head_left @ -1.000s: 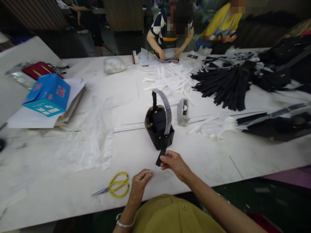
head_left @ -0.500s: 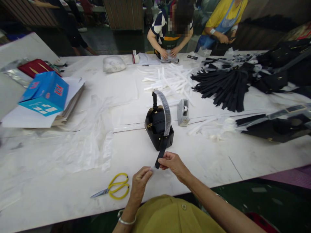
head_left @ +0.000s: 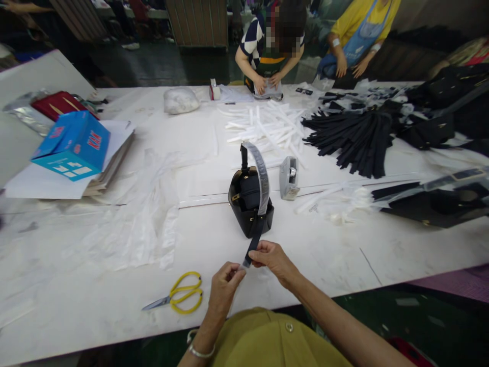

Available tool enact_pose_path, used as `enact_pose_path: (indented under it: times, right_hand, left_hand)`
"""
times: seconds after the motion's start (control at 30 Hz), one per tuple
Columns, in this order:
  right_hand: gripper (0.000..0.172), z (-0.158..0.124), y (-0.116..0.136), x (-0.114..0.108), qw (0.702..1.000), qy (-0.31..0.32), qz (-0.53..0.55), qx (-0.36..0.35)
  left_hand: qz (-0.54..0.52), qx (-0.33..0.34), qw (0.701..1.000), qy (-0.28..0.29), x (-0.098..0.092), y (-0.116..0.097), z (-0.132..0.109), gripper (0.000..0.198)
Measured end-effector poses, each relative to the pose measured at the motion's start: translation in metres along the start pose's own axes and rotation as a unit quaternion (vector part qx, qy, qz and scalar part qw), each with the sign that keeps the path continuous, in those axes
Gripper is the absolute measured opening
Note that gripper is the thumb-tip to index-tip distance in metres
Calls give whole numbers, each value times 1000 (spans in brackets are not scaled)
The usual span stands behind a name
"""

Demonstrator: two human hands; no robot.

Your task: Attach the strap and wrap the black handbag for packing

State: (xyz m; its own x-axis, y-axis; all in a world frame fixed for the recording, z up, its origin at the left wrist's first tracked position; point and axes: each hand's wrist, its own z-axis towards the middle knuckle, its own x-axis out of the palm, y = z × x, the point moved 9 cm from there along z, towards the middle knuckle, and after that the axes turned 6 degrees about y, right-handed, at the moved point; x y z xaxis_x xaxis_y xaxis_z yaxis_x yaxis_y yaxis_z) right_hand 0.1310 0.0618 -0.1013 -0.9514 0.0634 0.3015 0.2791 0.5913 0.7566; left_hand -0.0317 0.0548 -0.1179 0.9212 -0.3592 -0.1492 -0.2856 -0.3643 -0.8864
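White worktable [head_left: 95,316]: spans the frame.
Small glossy black handbag [head_left: 244,219]: upright, frame centre.
Flat black strap [head_left: 253,242]: from handbag toward lower centre.
Right hand [head_left: 274,259]: pinching the strap.
Left hand [head_left: 224,284]: pinching clear film [head_left: 244,266] at the strap's tip.
Yellow-handled scissors [head_left: 170,299]: lower left.

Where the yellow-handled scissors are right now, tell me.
In the head view, the scissors lie on the white table, just left of the person's left hand.
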Motion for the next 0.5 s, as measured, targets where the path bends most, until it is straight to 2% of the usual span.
enact_pose_path:
  times: [0.17,0.3,0.4,0.5]
  right_hand:
    - [38,-2,1,0,1000,-16,-10,4]
    - [40,-1,-1,-2,999,-18,-31,2]
    - [47,1,-2,-11,999,-26,-47,4]
    - [58,0,-1,-24,998,-49,-42,1]
  left_hand:
    - [-29,9,999,11,7,-8,-2,25]
    - [-100,-37,994,35,22,-1,5,35]
    - [-154,-70,985,29,35,6,13,41]
    - [-190,-65,979,30,49,3,24,41]
